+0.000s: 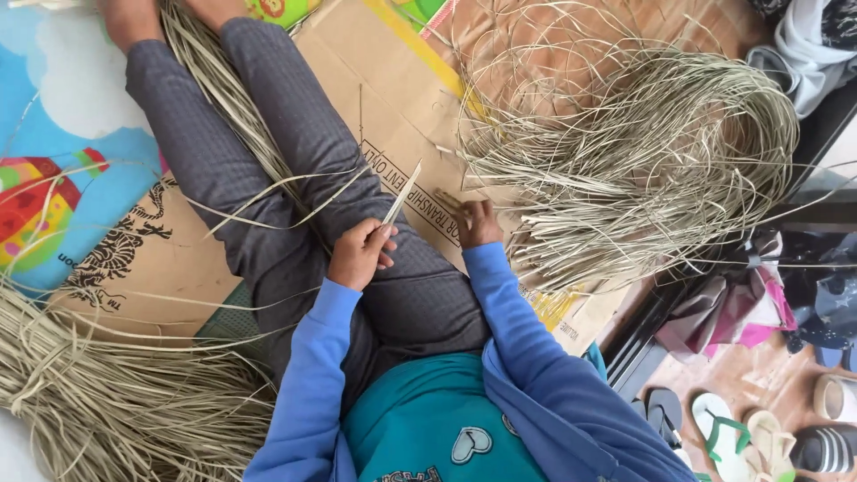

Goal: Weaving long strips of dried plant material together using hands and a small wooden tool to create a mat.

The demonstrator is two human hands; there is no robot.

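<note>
Closest to me, below my chest, both blue sleeves [312, 375] extend forward over my lap. My left hand [360, 253] is clenched around a pale flat strip [401, 195] of dried fibre, which rises up and to the right from my fingers over my right thigh. My right hand [477, 223] reaches down to the flattened cardboard sheet [393, 80] beside my right leg, with the fingers curled at the near edge of a loose fibre pile [634, 161]; I cannot tell whether they grip a strand or only touch it.

My legs, in grey trousers [268, 152], stretch away across the cardboard. A bundle of straight fibres [228, 98] runs between them toward my feet, and a few single strands lie crossed over my left thigh.

At my left side, a second dense heap of fibres [116, 393] lies on the floor, partly over a colourful play mat [62, 134].

On the right, beyond the cardboard edge, several sandals [732, 428] and folded cloths [750, 303] sit on the reddish floor. The looped fibre pile spreads across the far right of the cardboard.
</note>
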